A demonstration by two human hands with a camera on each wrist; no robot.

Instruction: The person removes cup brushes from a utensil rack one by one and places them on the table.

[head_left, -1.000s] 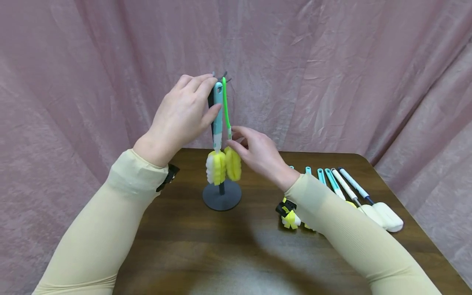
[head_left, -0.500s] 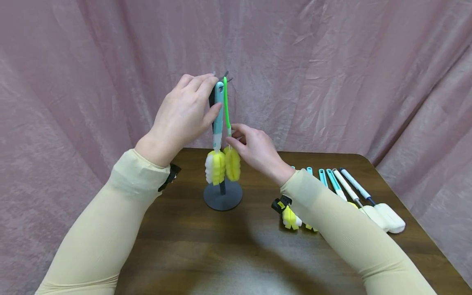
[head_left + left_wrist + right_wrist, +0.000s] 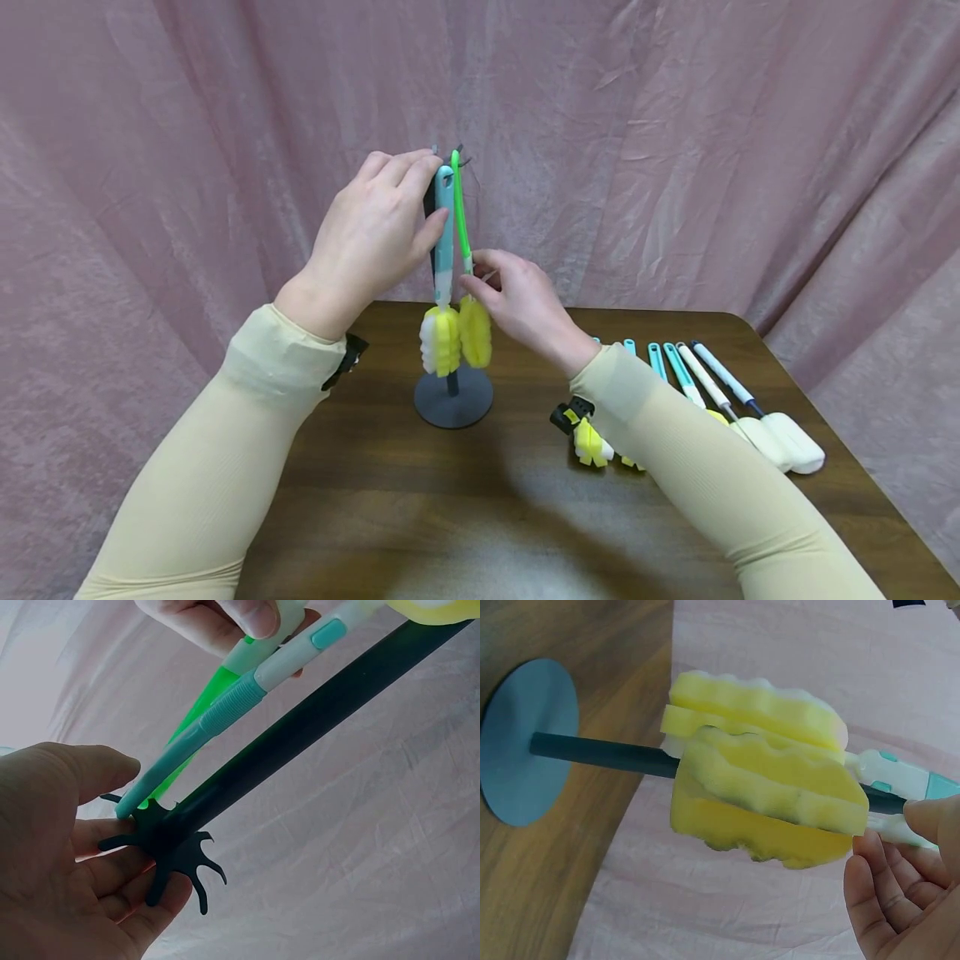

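L hand (image 3: 367, 237) grips stand (image 3: 452, 398) top w/ teal brush (image 3: 444, 242); R hand (image 3: 517, 300) pinches green brush (image 3: 459, 208). More brushes (image 3: 720, 392) lie on table (image 3: 450, 517), right side.

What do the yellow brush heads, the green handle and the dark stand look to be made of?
Yellow wavy brush heads: probably soft sponge foam, matte and porous, with cut ridges. Bright green slim handle: seemingly translucent plastic; light glows through it in the left wrist view. Dark grey stand with round base and hook crown: matte, either coated metal or plastic; the look leaves it open.
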